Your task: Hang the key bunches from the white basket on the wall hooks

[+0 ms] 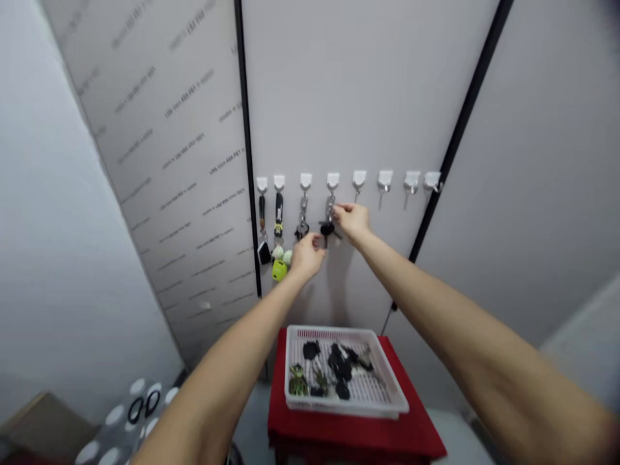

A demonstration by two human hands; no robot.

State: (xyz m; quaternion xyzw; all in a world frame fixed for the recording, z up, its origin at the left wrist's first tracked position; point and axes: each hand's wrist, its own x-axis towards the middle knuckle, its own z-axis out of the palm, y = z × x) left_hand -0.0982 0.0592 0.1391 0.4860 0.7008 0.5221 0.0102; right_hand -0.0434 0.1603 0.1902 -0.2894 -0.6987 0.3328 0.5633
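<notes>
A bunch of keys (327,228) with a black-headed key hangs by a metal clasp from the fourth white hook (333,180) on the wall panel. My right hand (354,223) pinches the clasp from the right side, just above the keys. Below and left of them is my left hand (309,256), its thumb and index finger slightly apart beside the keys and nothing visible between them. Behind its fingertips, another key bunch (302,229) on the third hook is partly hidden.
To the left hang a black-strapped fob (264,252) and a strap with a yellow-green fob (279,270). More white hooks (385,177) continue rightward. Beneath my hands, a white plastic basket (349,407) of dark keys and keychains stands on a red-covered stool (411,427). Dotted cloth (115,415) lies lower left.
</notes>
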